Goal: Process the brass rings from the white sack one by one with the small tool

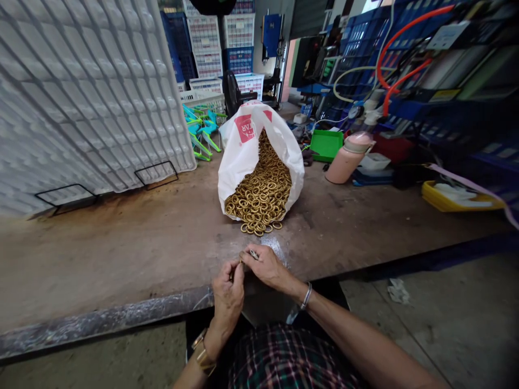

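Both my hands meet at the front edge of the workbench, fingertips almost touching. My left hand [227, 290] is closed in a pinch, with a small brass-coloured piece partly showing between thumb and fingers; its full shape is hidden. Closed as well, my right hand [268, 268] has a small silvery metal piece [254, 254] showing at its curled fingers, too small to name. Just beyond the hands, a white plastic bag [239, 156] lies open towards me. Many brass-coloured rings [261, 194] fill it, and several have spilled onto the bench at its mouth.
White ribbed plastic trays [97, 92] stand on the left of the workbench [170, 243], by black wire stands [156, 175]. Right of the bag are a green tray [326, 145], a pink bottle [344, 162] and a yellow tray [440, 200]. Stacked crates [205, 35] stand behind.
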